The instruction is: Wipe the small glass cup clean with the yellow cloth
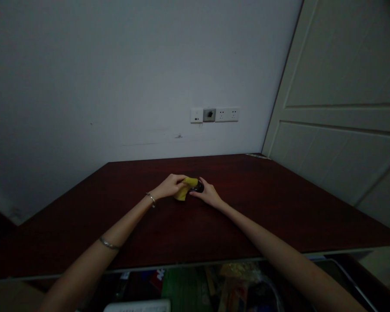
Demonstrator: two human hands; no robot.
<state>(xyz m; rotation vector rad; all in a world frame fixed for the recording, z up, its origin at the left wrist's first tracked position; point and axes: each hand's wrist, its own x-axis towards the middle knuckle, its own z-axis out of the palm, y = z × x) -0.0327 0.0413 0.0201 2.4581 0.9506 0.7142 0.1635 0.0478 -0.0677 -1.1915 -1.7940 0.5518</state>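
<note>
My left hand (170,186) is closed on a yellow cloth (182,192) near the middle of the dark red tabletop (182,229). Part of the cloth hangs down from the fingers, and its upper end lies against a small dark, shiny round object (199,187). That object is held by my right hand (209,193), with the thumb on its near side and the fingers on its far side. Its exact kind cannot be made out, as the cloth and fingers cover part of it. Both hands are close together, low over the table.
Below the table's front edge an open drawer holds a green item (185,288), a white item (138,306), a clear plastic bag (242,269) and other things. Wall sockets (226,114) sit behind the table. A pale panelled door (338,108) stands at the right.
</note>
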